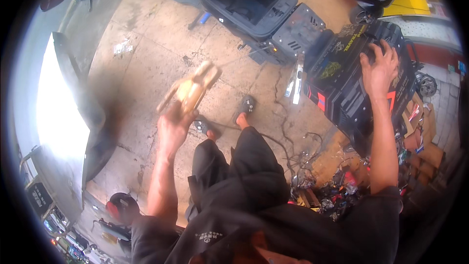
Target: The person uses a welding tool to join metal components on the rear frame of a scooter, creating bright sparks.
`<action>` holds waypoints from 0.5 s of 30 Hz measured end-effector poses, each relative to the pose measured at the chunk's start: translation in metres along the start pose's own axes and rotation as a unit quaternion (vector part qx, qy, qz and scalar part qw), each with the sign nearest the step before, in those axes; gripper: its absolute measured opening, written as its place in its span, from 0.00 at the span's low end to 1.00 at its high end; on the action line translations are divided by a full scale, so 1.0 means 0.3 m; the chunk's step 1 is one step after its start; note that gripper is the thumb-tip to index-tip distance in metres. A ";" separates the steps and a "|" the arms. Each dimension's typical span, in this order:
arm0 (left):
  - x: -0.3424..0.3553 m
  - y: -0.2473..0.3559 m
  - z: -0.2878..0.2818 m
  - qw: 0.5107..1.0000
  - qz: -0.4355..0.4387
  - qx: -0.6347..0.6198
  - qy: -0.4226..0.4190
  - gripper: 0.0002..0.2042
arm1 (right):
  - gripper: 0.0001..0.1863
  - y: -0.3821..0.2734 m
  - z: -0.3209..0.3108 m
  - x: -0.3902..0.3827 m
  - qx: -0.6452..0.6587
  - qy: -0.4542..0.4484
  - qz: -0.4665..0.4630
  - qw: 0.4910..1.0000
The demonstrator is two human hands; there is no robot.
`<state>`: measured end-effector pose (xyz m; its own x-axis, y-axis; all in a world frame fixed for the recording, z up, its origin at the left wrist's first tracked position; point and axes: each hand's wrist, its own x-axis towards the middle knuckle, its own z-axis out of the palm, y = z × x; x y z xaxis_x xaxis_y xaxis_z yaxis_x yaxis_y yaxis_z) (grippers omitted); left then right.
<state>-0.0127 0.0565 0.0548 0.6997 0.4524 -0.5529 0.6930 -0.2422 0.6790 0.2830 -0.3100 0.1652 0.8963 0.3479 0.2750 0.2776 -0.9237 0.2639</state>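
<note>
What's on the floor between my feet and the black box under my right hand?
In the head view, a silvery metal part lies on cracked concrete floor, beside the black box.

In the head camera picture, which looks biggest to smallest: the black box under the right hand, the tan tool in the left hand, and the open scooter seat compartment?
1. Black box
2. Scooter seat compartment, farther from the camera, so its true size is unsure
3. Tan tool, blurred, smallest

Left arm comes up from the lower left of the frame, bare forearm angled toward the centre, and the left hand [172, 126] sits left of centre with its fingers curled tight around something, blurred. Right arm runs up the right side, nearly straight, sleeve at the shoulder. The right hand [378, 68] is in the upper right, fingers spread, palm pressed down flat.
</note>
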 end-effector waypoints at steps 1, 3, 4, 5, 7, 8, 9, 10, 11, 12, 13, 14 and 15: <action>-0.020 0.029 0.016 1.000 -0.001 0.003 0.006 0.17 | 0.19 -0.005 -0.002 0.008 0.007 0.002 0.000 1.000; -0.048 0.056 0.050 0.975 0.027 -0.198 0.092 0.19 | 0.19 -0.020 -0.002 0.007 0.026 0.004 -0.002 1.000; -0.065 0.063 0.049 0.976 0.032 -0.196 0.092 0.19 | 0.19 -0.019 0.003 0.010 0.027 0.007 0.002 1.000; -0.105 0.058 0.049 0.979 0.050 -0.167 0.105 0.21 | 0.19 -0.014 0.005 0.004 0.021 0.005 0.003 1.000; -0.168 0.031 0.064 0.966 0.060 -0.230 0.104 0.24 | 0.19 -0.011 0.002 0.000 0.017 0.005 0.005 1.000; -0.186 0.017 0.064 0.966 0.062 -0.228 0.105 0.24 | 0.19 -0.012 -0.004 0.001 0.016 0.005 0.004 1.000; -0.200 0.004 0.061 0.964 0.019 -0.255 0.075 0.24 | 0.19 -0.013 -0.007 0.000 0.013 0.004 0.001 1.000; -0.202 -0.014 0.067 0.958 -0.024 -0.284 0.045 0.25 | 0.19 -0.013 -0.005 0.004 0.012 0.007 0.000 1.000; -0.186 -0.046 0.078 0.966 -0.017 -0.255 0.040 0.24 | 0.19 -0.013 -0.001 0.004 0.015 0.007 -0.003 1.000; -0.176 -0.058 0.089 0.965 -0.017 -0.259 0.039 0.24 | 0.19 -0.013 0.001 0.005 0.017 0.008 -0.006 1.000; -0.171 -0.056 0.102 0.962 0.000 -0.269 0.041 0.23 | 0.19 -0.012 0.003 0.003 0.013 0.006 -0.010 1.000; -0.164 -0.051 0.116 0.959 0.016 -0.280 0.042 0.21 | 0.18 -0.011 0.002 0.002 0.013 0.004 -0.005 1.000; -0.159 -0.032 0.141 0.957 0.012 -0.286 0.040 0.21 | 0.18 -0.010 0.001 0.003 0.013 0.001 0.000 1.000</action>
<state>-0.0456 0.0010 0.0541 0.6829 0.5219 -0.5111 0.4537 0.2455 0.8567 0.2830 -0.3071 0.1644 0.8956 0.3476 0.2778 0.2858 -0.9278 0.2397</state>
